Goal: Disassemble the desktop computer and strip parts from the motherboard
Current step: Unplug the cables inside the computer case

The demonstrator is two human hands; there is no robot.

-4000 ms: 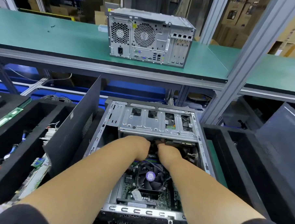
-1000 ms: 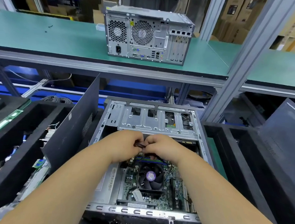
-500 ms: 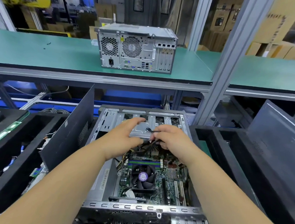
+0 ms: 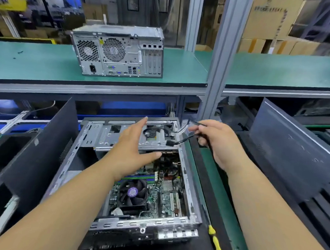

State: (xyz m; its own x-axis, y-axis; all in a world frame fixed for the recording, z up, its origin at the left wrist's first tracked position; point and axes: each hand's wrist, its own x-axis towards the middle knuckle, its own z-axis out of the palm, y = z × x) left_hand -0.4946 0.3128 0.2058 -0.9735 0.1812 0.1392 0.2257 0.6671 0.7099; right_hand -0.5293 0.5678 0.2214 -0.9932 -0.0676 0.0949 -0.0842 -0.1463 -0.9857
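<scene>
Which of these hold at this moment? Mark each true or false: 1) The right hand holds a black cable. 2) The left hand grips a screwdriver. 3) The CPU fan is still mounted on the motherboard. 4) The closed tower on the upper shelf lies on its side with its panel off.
1) True: the right hand pinches a black cable lifted beside the open case.
2) False: the left hand is flat and open over the drive cage, holding nothing.
3) True: the CPU fan sits on the motherboard.
4) False: the second tower stands upright and closed, rear ports facing the camera.
</scene>
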